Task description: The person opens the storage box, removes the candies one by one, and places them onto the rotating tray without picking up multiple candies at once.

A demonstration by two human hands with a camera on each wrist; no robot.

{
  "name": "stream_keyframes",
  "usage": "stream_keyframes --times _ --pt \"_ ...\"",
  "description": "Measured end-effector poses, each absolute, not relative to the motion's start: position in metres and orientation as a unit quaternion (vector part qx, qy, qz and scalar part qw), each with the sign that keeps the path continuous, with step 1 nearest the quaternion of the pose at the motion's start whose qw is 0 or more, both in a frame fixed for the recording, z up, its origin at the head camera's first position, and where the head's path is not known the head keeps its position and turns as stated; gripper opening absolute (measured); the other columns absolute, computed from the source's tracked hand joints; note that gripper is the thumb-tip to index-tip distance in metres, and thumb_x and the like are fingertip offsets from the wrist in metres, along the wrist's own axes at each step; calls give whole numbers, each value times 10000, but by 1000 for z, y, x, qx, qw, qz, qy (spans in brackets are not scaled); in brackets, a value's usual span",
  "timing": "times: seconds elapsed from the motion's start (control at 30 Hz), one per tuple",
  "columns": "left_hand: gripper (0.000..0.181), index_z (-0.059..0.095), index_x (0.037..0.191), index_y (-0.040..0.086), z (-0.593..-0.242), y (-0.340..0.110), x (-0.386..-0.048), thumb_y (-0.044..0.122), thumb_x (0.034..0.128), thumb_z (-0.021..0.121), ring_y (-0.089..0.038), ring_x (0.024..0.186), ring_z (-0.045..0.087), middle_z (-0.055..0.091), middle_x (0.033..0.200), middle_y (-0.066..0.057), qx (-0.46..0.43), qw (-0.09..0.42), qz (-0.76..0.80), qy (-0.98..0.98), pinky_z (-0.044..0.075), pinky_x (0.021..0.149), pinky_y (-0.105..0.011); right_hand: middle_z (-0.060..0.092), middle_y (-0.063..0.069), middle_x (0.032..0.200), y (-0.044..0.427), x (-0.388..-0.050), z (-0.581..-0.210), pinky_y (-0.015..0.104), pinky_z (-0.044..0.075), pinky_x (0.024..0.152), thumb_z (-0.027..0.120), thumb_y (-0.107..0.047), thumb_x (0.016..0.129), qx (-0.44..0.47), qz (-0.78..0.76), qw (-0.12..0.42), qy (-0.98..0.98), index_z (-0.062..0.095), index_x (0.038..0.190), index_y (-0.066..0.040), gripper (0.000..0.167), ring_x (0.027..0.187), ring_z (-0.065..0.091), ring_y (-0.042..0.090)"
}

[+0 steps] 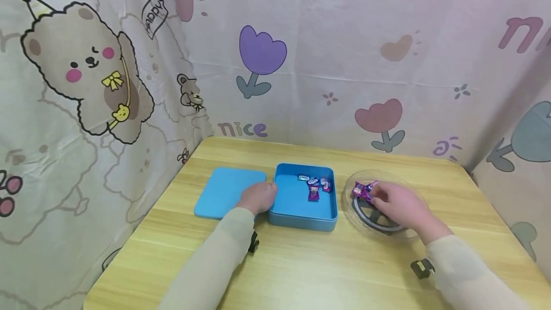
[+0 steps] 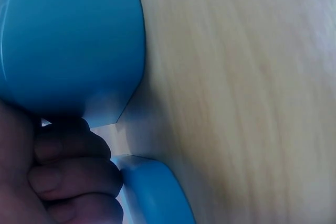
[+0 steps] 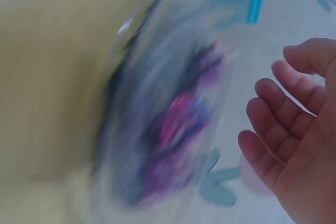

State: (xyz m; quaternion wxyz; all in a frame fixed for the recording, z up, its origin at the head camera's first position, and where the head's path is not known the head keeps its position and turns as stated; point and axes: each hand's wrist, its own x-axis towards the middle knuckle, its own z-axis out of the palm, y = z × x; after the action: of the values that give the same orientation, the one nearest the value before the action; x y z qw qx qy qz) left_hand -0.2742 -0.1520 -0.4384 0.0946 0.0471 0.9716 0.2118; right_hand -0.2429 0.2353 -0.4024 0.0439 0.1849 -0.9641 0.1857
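A blue square box [image 1: 303,222] with several wrapped candies [image 1: 314,193] in it stands mid-table. My left hand [image 1: 259,197] holds its left side; in the left wrist view the curled fingers [image 2: 79,179] lie against the box wall [image 2: 73,40], and the pinch itself is partly hidden. My right hand [image 1: 400,204] is over a clear round dish [image 1: 350,207], close to purple-wrapped candies [image 1: 359,189]. In the right wrist view the right hand [image 3: 299,124] shows loosely bent, separated fingers with nothing between them, and the candies [image 3: 178,129] below are blurred.
A flat blue lid [image 1: 224,190] lies on the wooden table [image 1: 310,267], left of the box and beside my left hand. Behind the table hangs a printed cloth [image 1: 323,61] with bears and flowers. The dish has a dark spoked pattern at its bottom.
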Motion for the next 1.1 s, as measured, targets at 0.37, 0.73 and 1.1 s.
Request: stream_keyframes --times 0.37,0.73,1.1 --pt "533 520 724 119 -438 -151 -276 380 1076 217 -258 700 507 454 722 -84 38 101 213 971 410 677 -379 630 -15 893 171 -264 -374 402 512 770 662 -186 958 209 225 27 -951 679 1058 -118 122 807 567 195" --pt "505 528 768 128 -440 -151 -278 357 1087 211 -257 689 493 452 720 -78 57 93 201 974 407 662 -378 645 2 923 125 -300 -360 400 529 801 649 -205 967 207 213 -2 -955 680 1084 -133 141 843 587 217" --pt "515 521 738 122 -439 -151 -274 366 1077 220 -262 682 498 460 714 -87 41 94 211 972 406 663 -382 675 34 1000 88 -331 -369 411 548 837 624 -163 959 219 162 -39 -961 702 1103 -112 171 870 616 213"
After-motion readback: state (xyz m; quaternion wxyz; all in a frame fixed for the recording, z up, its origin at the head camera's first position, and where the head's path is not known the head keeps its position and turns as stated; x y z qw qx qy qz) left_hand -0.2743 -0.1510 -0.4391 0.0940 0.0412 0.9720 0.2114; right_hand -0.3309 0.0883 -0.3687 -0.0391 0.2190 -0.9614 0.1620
